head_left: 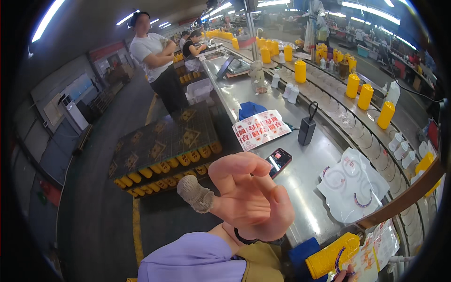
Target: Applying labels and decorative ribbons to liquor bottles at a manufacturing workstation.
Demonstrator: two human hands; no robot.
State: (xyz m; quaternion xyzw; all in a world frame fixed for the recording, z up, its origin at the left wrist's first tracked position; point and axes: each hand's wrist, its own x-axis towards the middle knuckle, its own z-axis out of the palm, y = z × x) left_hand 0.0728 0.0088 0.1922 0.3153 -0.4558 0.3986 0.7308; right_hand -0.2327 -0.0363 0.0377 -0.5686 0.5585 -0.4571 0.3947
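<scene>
My left hand (251, 199) is raised in the middle, palm toward me, over the table's near edge. Its fingers are bent and apart, with nothing between them; a ribbed, pale grey finger cover (195, 194) sits on the thumb. At the lower right, only the fingertips of my right hand (346, 273) show, pinched at the lower end of a curved purple patterned strip (339, 257). That strip lies against a yellow bottle (324, 263) on its side, over a blue cloth (303, 257). Similar strips rest on a white sheet (345, 181).
A phone (280, 162), a dark box-shaped device (307, 130) and a red-printed sheet (261, 128) lie on the metal table (307, 207). Along the right runs a conveyor (350, 120) with yellow bottles. Stacked crates (164, 136) and a standing person (157, 58) are at left.
</scene>
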